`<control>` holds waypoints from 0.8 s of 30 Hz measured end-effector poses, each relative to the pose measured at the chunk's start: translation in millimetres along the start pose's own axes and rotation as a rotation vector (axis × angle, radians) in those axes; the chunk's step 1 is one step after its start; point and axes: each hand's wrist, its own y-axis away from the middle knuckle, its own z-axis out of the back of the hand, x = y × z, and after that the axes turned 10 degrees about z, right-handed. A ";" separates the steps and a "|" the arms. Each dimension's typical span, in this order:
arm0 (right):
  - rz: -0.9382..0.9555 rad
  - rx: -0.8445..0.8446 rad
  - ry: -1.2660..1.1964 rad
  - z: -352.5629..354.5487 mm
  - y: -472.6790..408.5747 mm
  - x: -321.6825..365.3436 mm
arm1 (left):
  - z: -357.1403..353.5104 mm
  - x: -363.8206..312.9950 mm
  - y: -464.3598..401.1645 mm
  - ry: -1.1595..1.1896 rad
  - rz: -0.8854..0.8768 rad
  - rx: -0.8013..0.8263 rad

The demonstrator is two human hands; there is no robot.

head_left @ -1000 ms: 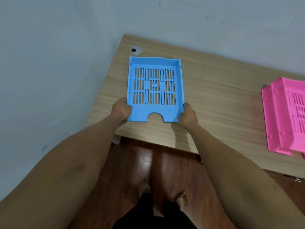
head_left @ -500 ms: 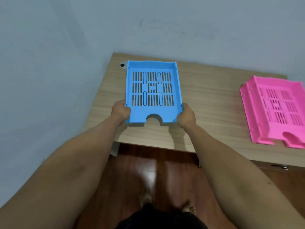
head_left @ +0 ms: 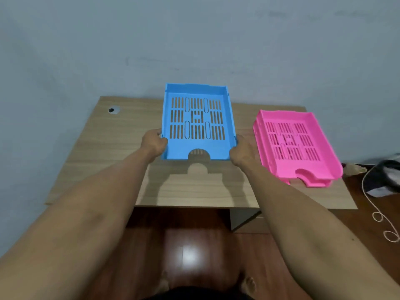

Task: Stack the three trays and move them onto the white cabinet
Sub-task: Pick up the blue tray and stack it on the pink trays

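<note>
Blue tray [head_left: 197,124] held clear above worktop [head_left: 112,148]; left hand [head_left: 154,142] and right hand [head_left: 240,153] fingers clasping its sides; pink trays [head_left: 296,146] stacked alongside.

Single head-worn wide-angle view, looking forward and steeply down. Both forearms run in from the bottom corners. Wooden desk [head_left: 112,148] fills mid-frame, near; grey wall [head_left: 194,40] above it; floor [head_left: 194,245] and feet at the bottom edge.

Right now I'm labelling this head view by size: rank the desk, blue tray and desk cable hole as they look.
1. Desk
2. Blue tray, lifted nearer the camera, so it looks bigger than it is
3. Cable hole
</note>
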 end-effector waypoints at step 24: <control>-0.056 -0.066 0.067 279.9 -41.7 -247.1 | -306.3 -190.1 94.0 -0.006 -0.031 0.095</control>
